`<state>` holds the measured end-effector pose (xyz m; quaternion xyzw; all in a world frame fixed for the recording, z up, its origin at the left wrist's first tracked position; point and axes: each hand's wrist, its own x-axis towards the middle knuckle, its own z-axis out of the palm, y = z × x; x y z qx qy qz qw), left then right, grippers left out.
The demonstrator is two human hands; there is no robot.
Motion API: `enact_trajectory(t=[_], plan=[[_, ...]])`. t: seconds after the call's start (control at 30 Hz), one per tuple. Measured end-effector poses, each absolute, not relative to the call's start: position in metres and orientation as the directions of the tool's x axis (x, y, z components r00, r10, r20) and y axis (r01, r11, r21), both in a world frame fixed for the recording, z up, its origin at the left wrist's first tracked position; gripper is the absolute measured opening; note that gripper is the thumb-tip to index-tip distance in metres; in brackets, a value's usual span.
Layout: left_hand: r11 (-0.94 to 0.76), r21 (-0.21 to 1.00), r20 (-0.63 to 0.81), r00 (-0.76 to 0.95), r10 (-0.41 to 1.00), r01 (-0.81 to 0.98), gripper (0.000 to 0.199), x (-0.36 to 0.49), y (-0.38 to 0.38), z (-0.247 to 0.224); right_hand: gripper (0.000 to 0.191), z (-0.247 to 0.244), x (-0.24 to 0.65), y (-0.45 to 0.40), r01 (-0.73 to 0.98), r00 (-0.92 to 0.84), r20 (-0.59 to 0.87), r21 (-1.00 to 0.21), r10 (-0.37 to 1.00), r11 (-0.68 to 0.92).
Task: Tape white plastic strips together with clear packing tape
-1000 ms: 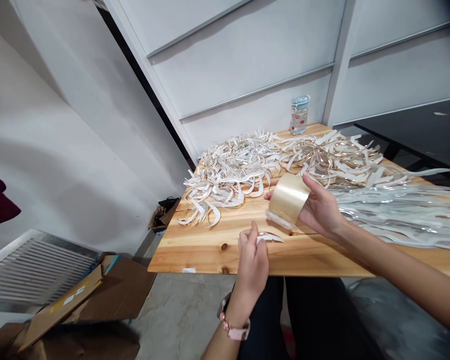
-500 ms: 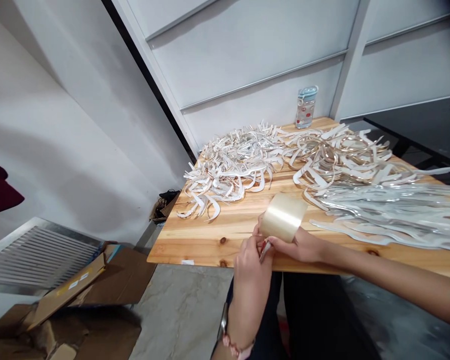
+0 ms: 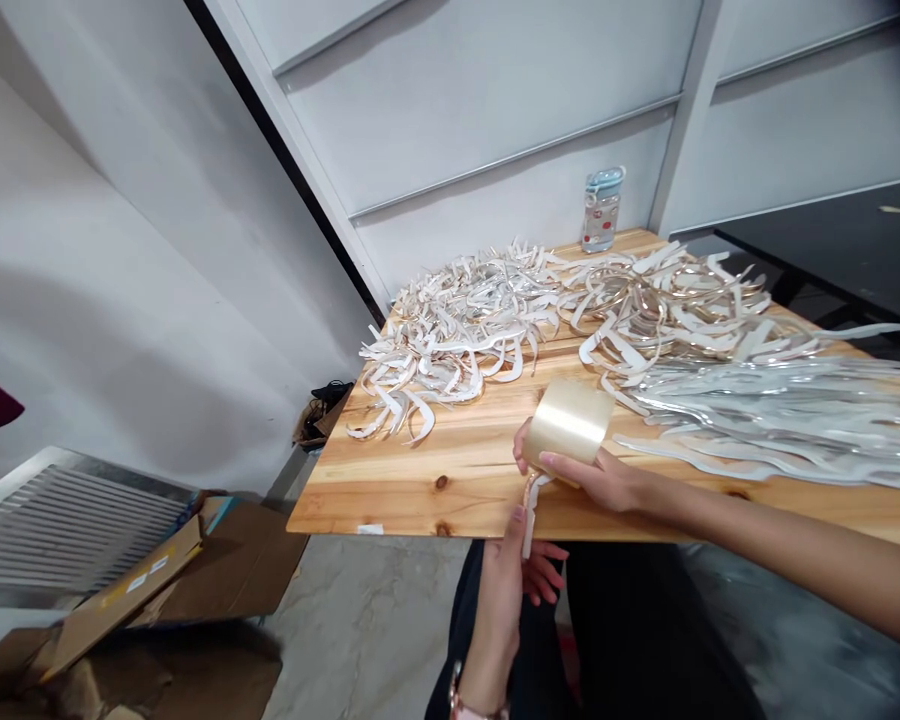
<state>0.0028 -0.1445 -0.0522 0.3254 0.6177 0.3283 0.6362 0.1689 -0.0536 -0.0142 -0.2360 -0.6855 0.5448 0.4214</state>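
My right hand (image 3: 604, 478) grips a wide, shiny gold roll (image 3: 570, 420) over the front part of the wooden table (image 3: 397, 485). Just below the roll, my left hand (image 3: 514, 550) pinches a short white strip (image 3: 530, 515) that hangs down past the table's front edge. The strip's upper end meets the underside of the roll, near my right thumb. Some fingers of my left hand are spread below the edge. Curled white and silver strips (image 3: 472, 310) lie in a pile behind, with gold and white ones (image 3: 645, 300) to their right.
Long wavy silver strips (image 3: 780, 410) cover the table's right side. A clear bottle with a blue lid (image 3: 601, 210) stands at the back. Opened cardboard boxes (image 3: 232, 560) and a metal grille (image 3: 75, 520) are at the lower left.
My left hand has moved down from the roll, and a white strip now shows between its fingers and the roll. The view has shifted slightly.
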Motion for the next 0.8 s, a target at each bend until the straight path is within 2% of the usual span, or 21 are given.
enact_trajectory(t=[0.1, 0.2, 0.3, 0.37, 0.47, 0.53, 0.57, 0.6, 0.63, 0.7, 0.73, 0.8], plan=[[0.55, 0.831, -0.552, -0.001, 0.834, -0.08, 0.088, 0.009, -0.148, -0.05, 0.031, -0.013, 0.169, -0.052, -0.197, -0.504, 0.321, -0.947, 0.802, 0.255], [0.574, 0.812, -0.572, 0.055, 0.819, -0.104, 0.087, 0.011, -0.15, -0.05, 0.031, -0.013, 0.169, -0.052, -0.22, -0.489, 0.318, -0.946, 0.812, 0.238], [0.573, 0.798, -0.567, 0.09, 0.819, -0.185, 0.075, 0.013, -0.146, -0.056, 0.029, -0.011, 0.169, -0.052, -0.197, -0.545, 0.312, -0.95, 0.778, 0.243], [0.539, 0.809, -0.54, 0.067, 0.839, -0.234, 0.069, 0.016, -0.142, -0.061, 0.029, -0.009, 0.168, -0.051, -0.233, -0.524, 0.275, -0.957, 0.806, 0.176], [0.506, 0.824, -0.507, 0.066, 0.859, -0.254, 0.064, 0.021, -0.14, -0.065, 0.03, -0.004, 0.169, -0.048, -0.417, -0.318, 0.258, -0.902, 0.912, 0.11], [0.502, 0.823, -0.499, 0.085, 0.863, -0.267, 0.063, 0.023, -0.14, -0.067, 0.029, -0.001, 0.17, -0.05, -0.503, -0.112, 0.334, -0.831, 0.936, 0.237], [0.493, 0.827, -0.49, 0.085, 0.868, -0.271, 0.063, 0.025, -0.14, -0.067, 0.029, 0.0, 0.171, -0.052, -0.495, -0.064, 0.391, -0.811, 0.918, 0.311], [0.484, 0.832, -0.481, 0.082, 0.873, -0.271, 0.063, 0.026, -0.14, -0.068, 0.03, 0.001, 0.171, -0.054, -0.461, -0.101, 0.443, -0.814, 0.891, 0.352], [0.476, 0.837, -0.474, 0.077, 0.877, -0.271, 0.062, 0.026, -0.14, -0.069, 0.031, 0.001, 0.171, -0.057, -0.411, -0.217, 0.463, -0.842, 0.859, 0.35], [0.463, 0.842, -0.465, 0.064, 0.883, -0.277, 0.058, 0.027, -0.14, -0.072, 0.032, -0.001, 0.17, -0.059, -0.281, -0.519, 0.377, -0.923, 0.767, 0.264], [0.458, 0.843, -0.461, 0.061, 0.885, -0.281, 0.057, 0.027, -0.14, -0.073, 0.033, -0.001, 0.169, -0.057, -0.238, -0.612, 0.308, -0.95, 0.728, 0.201], [0.453, 0.846, -0.455, 0.063, 0.888, -0.282, 0.056, 0.027, -0.14, -0.075, 0.035, -0.002, 0.168, -0.051, -0.282, -0.617, 0.233, -0.957, 0.751, 0.065]])
